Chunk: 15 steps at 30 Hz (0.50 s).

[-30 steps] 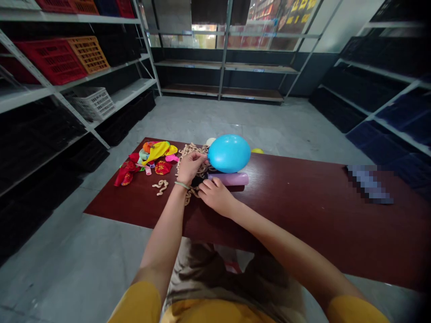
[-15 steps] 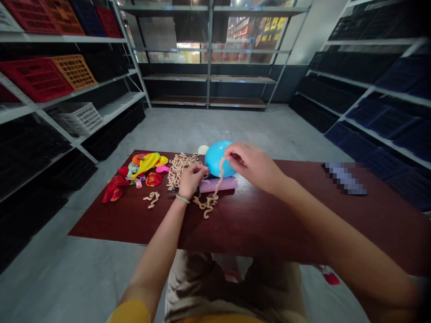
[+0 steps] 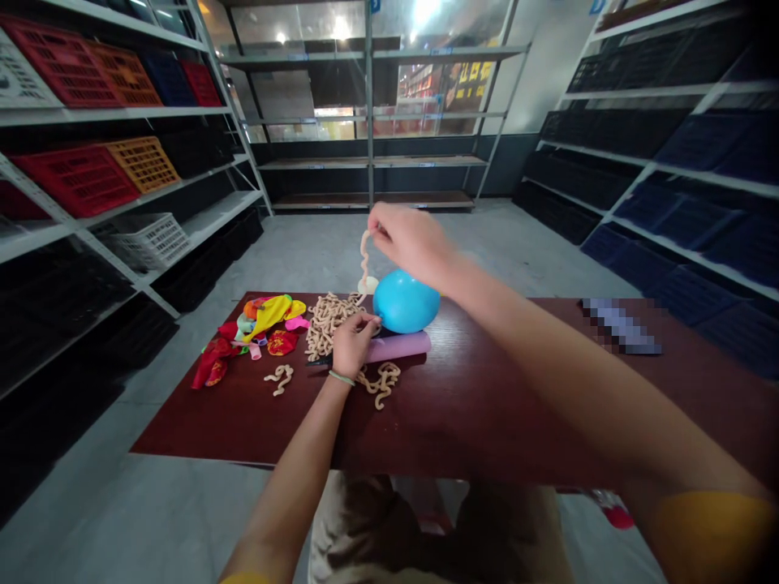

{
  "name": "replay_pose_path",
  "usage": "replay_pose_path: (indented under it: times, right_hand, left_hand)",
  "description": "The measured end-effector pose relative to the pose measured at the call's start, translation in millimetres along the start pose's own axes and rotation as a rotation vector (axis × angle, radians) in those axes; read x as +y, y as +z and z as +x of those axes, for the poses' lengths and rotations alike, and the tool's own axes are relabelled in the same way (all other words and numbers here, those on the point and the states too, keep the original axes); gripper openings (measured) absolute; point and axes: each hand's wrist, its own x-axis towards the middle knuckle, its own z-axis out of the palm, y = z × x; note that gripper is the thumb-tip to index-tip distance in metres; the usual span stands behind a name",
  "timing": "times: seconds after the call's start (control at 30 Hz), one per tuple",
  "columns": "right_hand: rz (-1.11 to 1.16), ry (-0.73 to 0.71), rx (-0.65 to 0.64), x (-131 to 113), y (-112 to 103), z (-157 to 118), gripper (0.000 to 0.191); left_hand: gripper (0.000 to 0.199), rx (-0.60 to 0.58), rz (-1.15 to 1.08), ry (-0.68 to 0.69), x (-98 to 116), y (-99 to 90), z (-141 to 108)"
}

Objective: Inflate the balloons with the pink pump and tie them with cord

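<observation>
My left hand pinches the neck of an inflated blue balloon. The balloon rests above a lilac tube with a dark narrow end, which resembles a balloon hand pump. Raised above the balloon, my right hand holds the top of a beige curly string between its fingertips. The string hangs down toward my left fingers; whether it is looped around the balloon's neck I cannot tell. Beside my left hand lies a pile of beige curly strings. A few loose strings lie in front of the tube.
Deflated balloons in several colours lie on the left of the dark red table. Two short strings are nearby. A pixelated flat object lies at right. Shelves with crates stand around the room.
My right hand has risen and moved left, drawing the curly string from the front of the balloon up behind its neck. My left hand keeps its pinch. The view has tilted up slightly.
</observation>
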Motion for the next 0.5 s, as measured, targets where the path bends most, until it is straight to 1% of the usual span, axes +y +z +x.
replay_pose_path:
  times: [0.03,0.1,0.17,0.2,0.23,0.33,0.4,0.5]
  right_hand:
    - [-0.034,-0.006,-0.043,-1,8,-6,0.015]
    - [-0.074,-0.013,-0.129,-3,24,-21,0.016]
    - [-0.084,-0.011,-0.176,-5,37,-38,0.016]
    - [-0.088,-0.005,-0.185,-6,43,-46,0.017]
    - [-0.084,-0.003,-0.189,-6,47,-54,0.017]
    - [-0.038,-0.015,-0.181,-6,55,-72,0.019]
    - [0.005,-0.013,-0.154,-5,58,-82,0.02]
    - [0.081,0.059,-0.077,-5,61,-99,0.02]
  left_hand:
    - [0.017,0.042,0.041,0.039,-1,-0.9,1]
    - [0.014,0.17,0.157,0.134,-2,-3.3,3]
    - [0.011,0.286,0.258,0.213,-3,-5.8,5]
    - [0.01,0.313,0.28,0.237,-3,-6.8,5]
    - [0.01,0.312,0.279,0.253,-3,-7.5,5]
    - [0.01,0.256,0.192,0.258,-2,-7.5,5]
    - [0.011,0.233,0.109,0.233,-2,-6.4,5]
    - [0.013,0.221,-0.007,0.151,-3,-4.3,6]
